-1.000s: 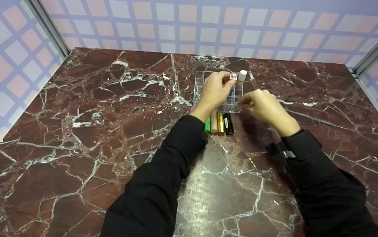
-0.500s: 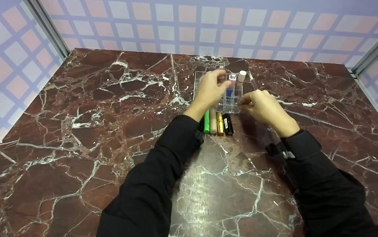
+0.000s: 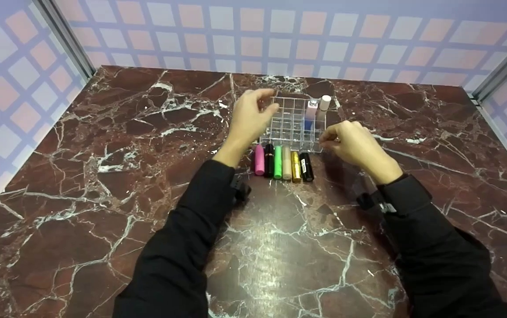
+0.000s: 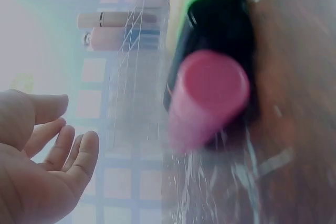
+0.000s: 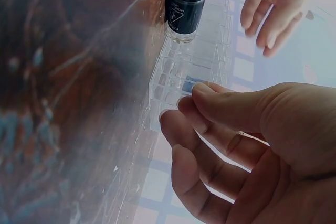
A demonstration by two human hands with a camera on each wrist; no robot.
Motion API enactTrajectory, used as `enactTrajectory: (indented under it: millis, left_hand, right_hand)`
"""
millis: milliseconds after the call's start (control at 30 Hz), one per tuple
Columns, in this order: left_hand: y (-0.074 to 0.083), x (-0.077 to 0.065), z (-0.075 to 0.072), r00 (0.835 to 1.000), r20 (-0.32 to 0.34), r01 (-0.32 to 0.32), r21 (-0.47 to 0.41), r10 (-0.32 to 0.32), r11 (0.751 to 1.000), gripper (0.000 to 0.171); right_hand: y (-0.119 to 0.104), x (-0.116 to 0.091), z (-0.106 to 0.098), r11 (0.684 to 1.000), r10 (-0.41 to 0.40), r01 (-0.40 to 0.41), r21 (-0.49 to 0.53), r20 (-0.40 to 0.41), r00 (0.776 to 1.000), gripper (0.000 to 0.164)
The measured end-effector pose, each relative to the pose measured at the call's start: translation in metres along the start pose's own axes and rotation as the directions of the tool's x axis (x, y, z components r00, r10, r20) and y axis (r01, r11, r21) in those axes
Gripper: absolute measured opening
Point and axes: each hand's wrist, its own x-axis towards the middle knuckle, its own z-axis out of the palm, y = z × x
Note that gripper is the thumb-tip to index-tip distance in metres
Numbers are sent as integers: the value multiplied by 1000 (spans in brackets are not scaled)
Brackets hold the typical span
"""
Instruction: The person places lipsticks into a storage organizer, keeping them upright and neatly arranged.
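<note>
A clear compartment organizer (image 3: 291,119) stands on the marbled table. Near its back right corner, a white-capped tube (image 3: 325,103) and a pink-and-blue tube with a clear cap (image 3: 311,110) stand upright in compartments. My left hand (image 3: 251,115) is beside the organizer's left side, thumb and fingers apart and holding nothing; the left wrist view shows its relaxed fingers (image 4: 79,156). At the organizer's right front edge, my right hand (image 3: 353,141) holds on with thumb and curled fingers. Its thumb (image 5: 226,103) overlaps the clear wall in the right wrist view.
Several cosmetic tubes lie in a row before the organizer: pink (image 3: 259,160), black (image 3: 269,161), green (image 3: 278,162), beige (image 3: 286,163), gold (image 3: 296,167) and another black tube (image 3: 307,167). A checked panel (image 3: 253,39) rises behind the table.
My left hand has let go of the clear-capped tube, now standing in the organizer, and moved left, uncovering the pink and black tubes. My right hand has stayed in place.
</note>
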Motion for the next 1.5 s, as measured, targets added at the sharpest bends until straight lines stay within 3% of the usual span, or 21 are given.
enactTrajectory:
  millis: [133,300,467,600,767,933,1067,1267,1500]
  left_hand:
    - [-6,-6,-11,1000,14,19,71,-20,997,41]
    - [-9,-14,-20,995,85,32,191,-49,981,40]
    - [-10,-17,-23,992,123,-9,333,-34,943,33]
    - [-9,-18,-25,992,114,6,408,-57,913,27]
    - [-10,-18,-27,991,100,36,448,-90,893,23]
    - [-13,-18,-29,981,130,60,510,-145,858,50]
    - [-14,-17,-29,971,158,68,534,-178,843,56]
    - [-16,-16,-27,967,192,39,541,-169,840,55]
    - [-18,-16,-27,961,220,29,516,-166,856,52]
  right_hand:
    - [-1,0,-1,1000,12,-12,12,7,1000,10]
    - [-2,0,-1,1000,26,-27,7,13,1000,9]
    - [-2,-1,-1,1000,21,-21,6,18,1000,10]
    - [-2,-2,-2,1000,14,-14,-8,26,1000,9]
    - [-7,-4,-5,999,22,-20,-50,38,999,12]
    - [-19,-5,-9,994,6,-4,-109,13,1000,19]
    - [-30,-3,-9,996,-21,23,-91,22,1000,19]
    - [-42,3,-4,997,-52,55,-57,37,998,15]
    - [-56,14,3,997,-73,75,-31,56,996,14]
